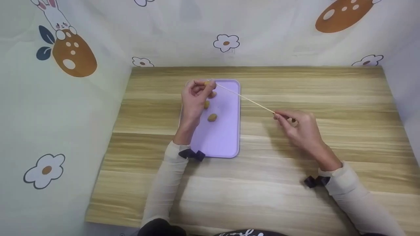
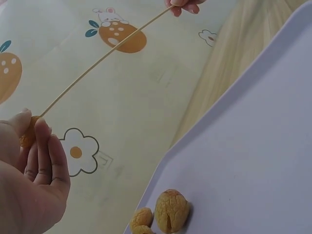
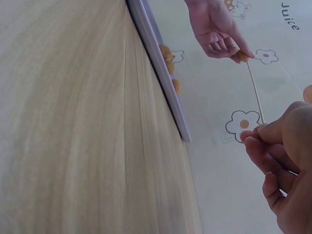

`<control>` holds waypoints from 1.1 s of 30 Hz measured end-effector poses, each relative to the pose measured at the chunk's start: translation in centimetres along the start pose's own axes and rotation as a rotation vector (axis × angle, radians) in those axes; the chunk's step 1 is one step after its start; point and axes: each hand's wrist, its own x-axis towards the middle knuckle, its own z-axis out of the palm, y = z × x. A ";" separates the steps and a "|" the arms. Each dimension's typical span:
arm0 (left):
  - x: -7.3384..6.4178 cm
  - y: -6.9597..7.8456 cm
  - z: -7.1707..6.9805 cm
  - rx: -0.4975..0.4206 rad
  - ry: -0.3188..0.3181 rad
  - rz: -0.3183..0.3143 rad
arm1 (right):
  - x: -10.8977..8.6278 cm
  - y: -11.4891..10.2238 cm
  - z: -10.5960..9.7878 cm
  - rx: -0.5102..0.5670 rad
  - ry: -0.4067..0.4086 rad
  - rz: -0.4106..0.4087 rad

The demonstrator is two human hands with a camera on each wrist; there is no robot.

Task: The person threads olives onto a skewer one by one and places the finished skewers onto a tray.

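My left hand (image 1: 194, 102) is above the far end of a lilac tray (image 1: 223, 139). Between its thumb and fingers it pinches a small golden-brown ball (image 2: 29, 134) with a rough skin, like a fried puff. A thin wooden skewer (image 1: 246, 98) runs slantwise from that ball to my right hand (image 1: 301, 128), which pinches its other end with thumb and fingertips. The skewer's far tip meets the ball; how deep it goes cannot be seen. Below on the tray lie more such balls: a cracked one (image 2: 171, 210), and smaller-looking ones (image 2: 141, 217) beside it.
The tray rests on a wood-grain table (image 1: 279, 196), left of its middle. Printed cloth walls (image 1: 183, 32) with flowers and rabbits stand behind and at the sides. Each wrist bears a small black device (image 1: 316, 181).
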 end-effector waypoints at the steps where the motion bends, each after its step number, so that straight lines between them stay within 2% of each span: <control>1: 0.0 0.0 0.0 -0.003 -0.001 0.005 | 0.0 0.0 0.0 -0.002 0.000 -0.002; 6: -0.1 0.3 0.1 0.007 -0.013 0.024 | 0.1 -0.1 -0.1 -0.013 0.010 -0.028; 15: -0.5 0.5 0.5 0.067 -0.032 0.008 | 0.0 0.1 0.1 0.011 0.051 -0.089; 27: -0.8 0.2 1.2 0.014 -0.067 0.037 | -0.1 0.0 0.3 0.013 0.050 -0.101; 33: -0.9 0.1 1.5 0.017 -0.080 0.041 | -0.2 0.0 0.6 0.031 0.052 -0.100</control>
